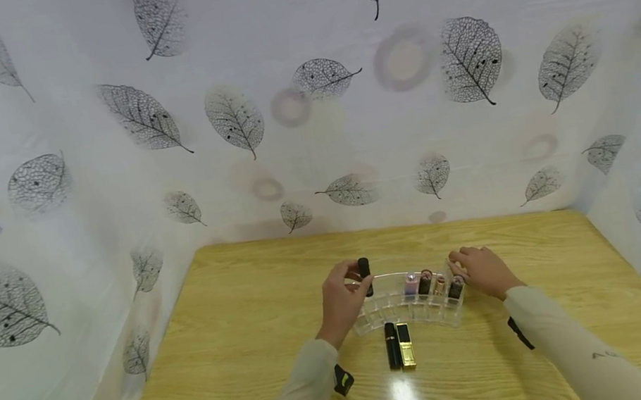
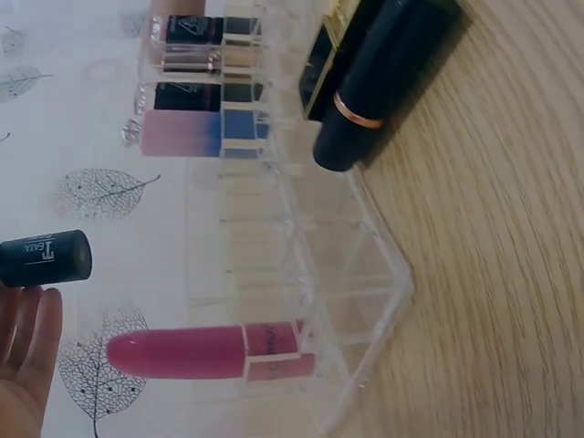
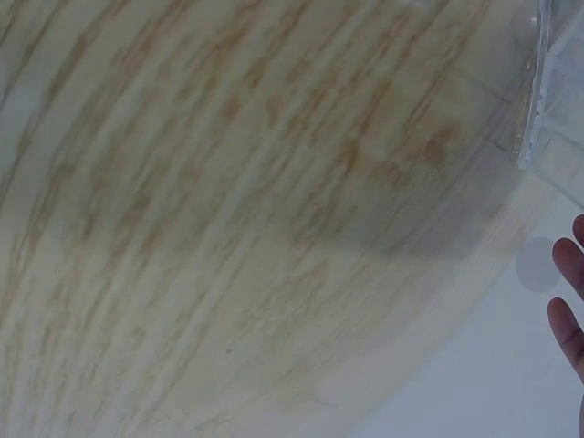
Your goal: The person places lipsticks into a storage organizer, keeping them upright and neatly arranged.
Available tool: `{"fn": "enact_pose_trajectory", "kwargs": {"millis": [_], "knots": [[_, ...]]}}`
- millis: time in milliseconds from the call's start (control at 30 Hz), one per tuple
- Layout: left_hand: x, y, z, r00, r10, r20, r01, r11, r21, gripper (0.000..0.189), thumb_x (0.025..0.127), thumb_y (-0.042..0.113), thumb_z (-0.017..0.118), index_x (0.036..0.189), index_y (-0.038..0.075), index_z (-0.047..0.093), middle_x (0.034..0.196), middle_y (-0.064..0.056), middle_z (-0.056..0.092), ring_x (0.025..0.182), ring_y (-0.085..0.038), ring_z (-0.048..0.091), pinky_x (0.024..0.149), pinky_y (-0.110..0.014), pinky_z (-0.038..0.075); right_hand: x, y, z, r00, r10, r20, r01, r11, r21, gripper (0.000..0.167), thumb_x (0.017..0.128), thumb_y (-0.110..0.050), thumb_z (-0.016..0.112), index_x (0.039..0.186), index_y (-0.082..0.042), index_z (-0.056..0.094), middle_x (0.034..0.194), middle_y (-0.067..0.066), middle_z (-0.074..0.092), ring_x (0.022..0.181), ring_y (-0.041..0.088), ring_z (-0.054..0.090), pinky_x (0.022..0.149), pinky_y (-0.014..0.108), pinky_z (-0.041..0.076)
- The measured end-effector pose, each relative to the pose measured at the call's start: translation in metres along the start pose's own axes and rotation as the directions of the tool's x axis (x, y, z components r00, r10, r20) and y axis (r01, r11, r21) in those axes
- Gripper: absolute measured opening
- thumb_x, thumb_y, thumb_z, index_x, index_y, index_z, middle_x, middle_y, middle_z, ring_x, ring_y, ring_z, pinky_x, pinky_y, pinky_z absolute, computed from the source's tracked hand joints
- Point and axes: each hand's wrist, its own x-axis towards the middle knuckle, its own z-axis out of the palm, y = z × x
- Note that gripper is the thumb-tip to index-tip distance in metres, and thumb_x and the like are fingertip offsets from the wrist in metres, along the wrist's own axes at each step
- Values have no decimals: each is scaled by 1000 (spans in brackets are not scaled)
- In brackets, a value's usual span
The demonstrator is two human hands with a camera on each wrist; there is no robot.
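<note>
My left hand (image 1: 343,302) pinches a black lipstick tube (image 1: 364,268) upright over the left end of a clear tiered lipstick organizer (image 1: 399,300). Its dark end, with white lettering, shows beside my fingertips in the left wrist view. Below it, a pink lipstick tube (image 2: 182,353) stands in an end slot. My right hand (image 1: 487,270) is at the organizer's right end, fingertips right at its back corner, fingers loosely bent. Several lipsticks stand in the back row on the right, among them a pink-and-blue one (image 2: 182,133).
In front of the organizer, a black lipstick (image 1: 392,346) with a copper band lies beside a gold-and-black lipstick (image 1: 406,346). They rest on a wood-grain table (image 1: 245,356). A white curtain with leaf prints (image 1: 322,135) hangs around the back and sides.
</note>
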Motion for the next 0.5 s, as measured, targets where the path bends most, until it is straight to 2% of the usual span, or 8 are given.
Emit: {"fn": "enact_pose_trajectory", "kwargs": {"millis": [300,500], "knots": [[2,-14,3,999,-3,41,-2,992,123,22,82,13,71,101,7,62,90,-5,65,76,-13,62,60,-17,49,0,-3,-3,996,55,64,-57,998,27,16,92,-23,57,98,-10,64,78,5,62,65,16,56,57,38,45],[1,-25,9,998,43,54,-52,983,174,26,80,13,73,102,5,61,89,-5,64,76,-13,61,58,-16,47,0,-4,-4,992,86,89,-90,995,41,17,93,-23,55,99,-10,63,79,5,62,67,16,56,59,39,45]]}}
